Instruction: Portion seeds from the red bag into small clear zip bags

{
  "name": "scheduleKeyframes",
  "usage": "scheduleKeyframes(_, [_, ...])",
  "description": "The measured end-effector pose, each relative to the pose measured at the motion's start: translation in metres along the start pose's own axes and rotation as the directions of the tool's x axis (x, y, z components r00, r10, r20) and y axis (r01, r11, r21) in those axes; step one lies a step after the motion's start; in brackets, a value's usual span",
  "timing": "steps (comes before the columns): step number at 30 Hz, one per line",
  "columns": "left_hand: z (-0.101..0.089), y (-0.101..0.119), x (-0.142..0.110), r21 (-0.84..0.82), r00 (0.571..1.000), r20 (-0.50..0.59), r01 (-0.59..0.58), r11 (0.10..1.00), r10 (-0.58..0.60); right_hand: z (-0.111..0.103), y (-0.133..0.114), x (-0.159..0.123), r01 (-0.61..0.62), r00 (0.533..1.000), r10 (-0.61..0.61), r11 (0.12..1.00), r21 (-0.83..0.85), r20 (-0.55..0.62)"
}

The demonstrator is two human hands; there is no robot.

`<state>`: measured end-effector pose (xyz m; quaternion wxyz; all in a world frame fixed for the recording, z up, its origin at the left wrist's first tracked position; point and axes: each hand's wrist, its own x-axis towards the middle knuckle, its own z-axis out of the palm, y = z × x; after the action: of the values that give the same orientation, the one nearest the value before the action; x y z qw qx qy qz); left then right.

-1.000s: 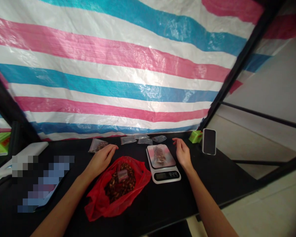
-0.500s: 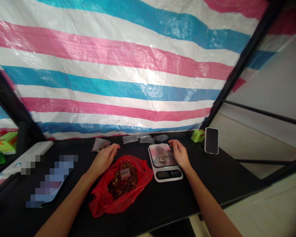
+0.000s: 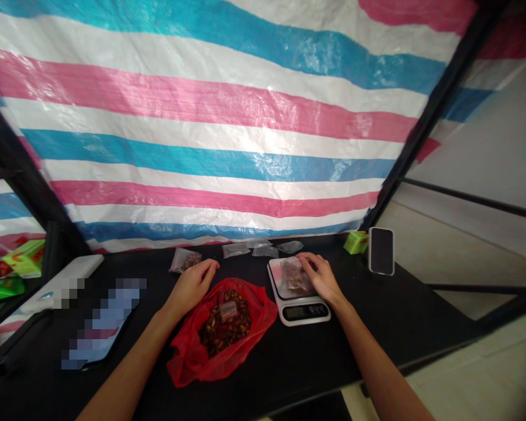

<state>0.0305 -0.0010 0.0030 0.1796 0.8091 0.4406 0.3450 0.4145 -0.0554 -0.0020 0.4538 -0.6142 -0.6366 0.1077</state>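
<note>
The right hand [image 3: 319, 278] reaches over the scale [image 3: 310, 315] from its right side. Its fingers bend over the edge of the small filled bag [image 3: 291, 276], which lies on the scale's top plate. The fingertips seem to touch that bag, but I cannot tell if they pinch it. The left hand [image 3: 196, 286] is palm down, its fingers close together and a little bent. I can see nothing in it, though its underside is hidden. It is between another filled bag [image 3: 184, 261] and the red bag [image 3: 263, 317]. The red bag is open wide, with brown bits [image 3: 217, 336] inside and a little clear packet [image 3: 228, 311] on top of them.

To handle the filled bag well, I think a soft pinch at its edge is best, with thumb on one side and fingers on the other. A hard squeeze could push the bits about or pop the bag open. A hand that leans on the plate would make the number wrong, so a good look at the screen [image 3: 294, 314] needs fingers off. Lifting straight up should keep the scale from sliding. The flat clear bags [image 3: 265, 251] lie behind, so slow moves would keep them in place.
</note>
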Motion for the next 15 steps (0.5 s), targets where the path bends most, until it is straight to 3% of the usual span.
scheduleKeyframes(6, [-0.001,0.003,0.001,-0.044,1.0,-0.022,-0.004,0.999,0.003,-0.004,-0.008,-0.001,0.046,0.999,-0.045,0.992,0.117,-0.011])
scheduleKeyframes(11, [-0.001,0.016,0.003,-0.263,0.995,-0.056,0.063,0.963,-0.08,0.002,-0.047,0.0,0.06,0.998,-0.06,0.957,0.283,-0.01])
scheduleKeyframes(13, [-0.003,0.025,0.002,-0.421,0.995,0.046,0.101,0.902,-0.09,0.012,-0.075,0.0,0.068,0.996,-0.082,0.939,0.337,0.027])
scheduleKeyframes(15, [-0.005,0.034,0.0,-0.584,0.974,0.224,0.165,0.795,-0.037,0.028,-0.105,-0.001,0.122,0.984,-0.163,0.909,0.399,0.072])
